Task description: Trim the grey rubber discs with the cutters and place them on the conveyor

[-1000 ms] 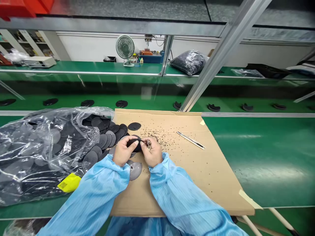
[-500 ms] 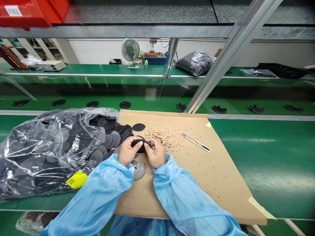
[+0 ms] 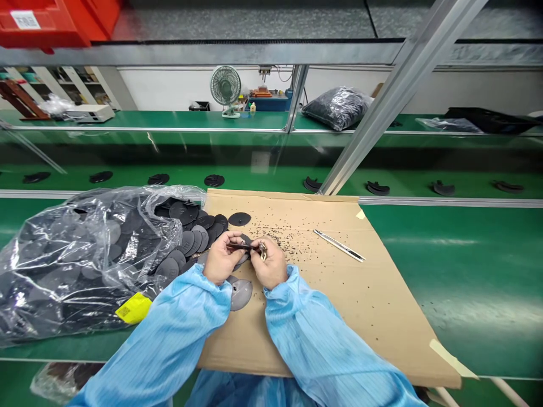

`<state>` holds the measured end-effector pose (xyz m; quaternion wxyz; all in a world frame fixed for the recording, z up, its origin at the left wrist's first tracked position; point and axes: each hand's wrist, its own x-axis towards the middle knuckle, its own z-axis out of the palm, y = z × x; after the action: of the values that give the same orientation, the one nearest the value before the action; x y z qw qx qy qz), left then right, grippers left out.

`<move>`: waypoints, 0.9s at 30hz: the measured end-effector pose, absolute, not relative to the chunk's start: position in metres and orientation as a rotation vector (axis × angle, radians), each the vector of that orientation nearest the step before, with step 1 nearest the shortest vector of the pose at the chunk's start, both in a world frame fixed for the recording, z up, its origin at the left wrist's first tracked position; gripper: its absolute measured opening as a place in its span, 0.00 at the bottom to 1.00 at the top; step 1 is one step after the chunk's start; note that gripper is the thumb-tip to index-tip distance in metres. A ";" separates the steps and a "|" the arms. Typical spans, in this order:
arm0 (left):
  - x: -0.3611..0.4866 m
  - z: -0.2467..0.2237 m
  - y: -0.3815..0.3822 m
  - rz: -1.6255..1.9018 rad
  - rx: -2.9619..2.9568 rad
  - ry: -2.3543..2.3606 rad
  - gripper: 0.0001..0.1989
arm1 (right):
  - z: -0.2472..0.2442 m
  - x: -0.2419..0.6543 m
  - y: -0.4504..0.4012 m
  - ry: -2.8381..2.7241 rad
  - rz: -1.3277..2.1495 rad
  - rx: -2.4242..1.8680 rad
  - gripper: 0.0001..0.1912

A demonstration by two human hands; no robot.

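Observation:
My left hand [image 3: 220,258] is closed on a thin black plastic disc [image 3: 240,246], which is turned nearly edge-on. The thumb and fingers of my right hand [image 3: 270,263] pinch the disc's other side. A small shiny metal tool [image 3: 263,252] is tucked in my right hand; its kind is mostly hidden by the fingers. Below my hands, a grey disc [image 3: 241,295] lies on the cardboard sheet [image 3: 339,316]. Many loose black discs [image 3: 186,242] spill from a clear plastic bag [image 3: 85,254] on the left. One more disc [image 3: 240,219] lies just beyond my hands.
Tiny black scraps [image 3: 288,243] are scattered over the cardboard. A slim cutter knife [image 3: 339,245] lies to the right. Black parts sit along the green conveyor belt [image 3: 263,175] behind. A slanted metal post [image 3: 394,102] rises at the right, and a red bin [image 3: 55,22] sits upper left.
The black disc has tilted between my hands, from showing its broad face to nearly edge-on. The parts on the belt behind have shifted slightly to the left.

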<state>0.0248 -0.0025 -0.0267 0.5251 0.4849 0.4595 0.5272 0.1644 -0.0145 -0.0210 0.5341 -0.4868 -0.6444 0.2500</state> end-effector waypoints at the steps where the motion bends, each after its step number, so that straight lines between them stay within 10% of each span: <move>1: 0.025 -0.027 -0.002 1.271 1.157 1.109 0.21 | -0.021 0.164 -0.014 -1.544 0.585 -1.150 0.06; 27: 0.022 -0.028 -0.002 1.220 1.178 1.110 0.18 | -0.019 0.163 -0.016 -1.576 0.574 -1.169 0.07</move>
<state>0.0217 -0.0023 -0.0284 0.5290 0.4933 0.4647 0.5106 0.1628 -0.0159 -0.0187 0.5214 -0.4877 -0.6579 0.2396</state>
